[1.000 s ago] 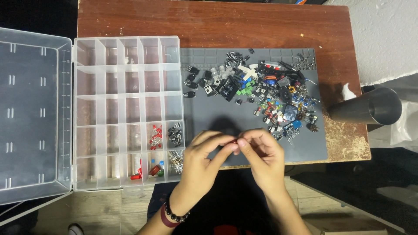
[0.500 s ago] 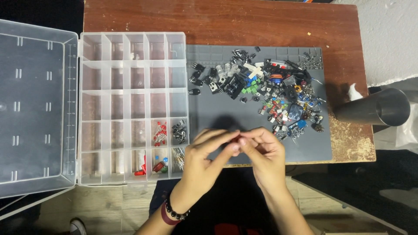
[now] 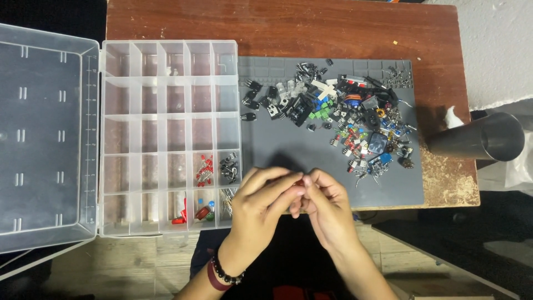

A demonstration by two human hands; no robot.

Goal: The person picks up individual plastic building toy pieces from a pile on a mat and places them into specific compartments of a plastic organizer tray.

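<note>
Fingertips pinched together (small red part [image 3: 300, 181])

Organizer box [image 3: 166, 133] left of parts pile [image 3: 344, 119]

Clear glossy plastic organiser box [image 3: 166, 83]; matt grey mat [image 3: 288, 150]; worn wooden table [image 3: 277, 28]

Both hands meet at the near edge of the grey mat [image 3: 288, 150]: left hand [image 3: 260, 203] and right hand [image 3: 325, 205] pinch a tiny red part [image 3: 300, 181] between fingertips, can't tell what kind exactly. Big pile of mixed components [image 3: 338, 119] sits on the mat's far right. Clear plastic organizer [image 3: 169, 136] lies open to the left, lid flat, w/ red LEDs [image 3: 205, 170] and a few other bits in the near compartments. Grey metal cup [image 3: 483, 139] lies tipped at the table's right edge.
</note>
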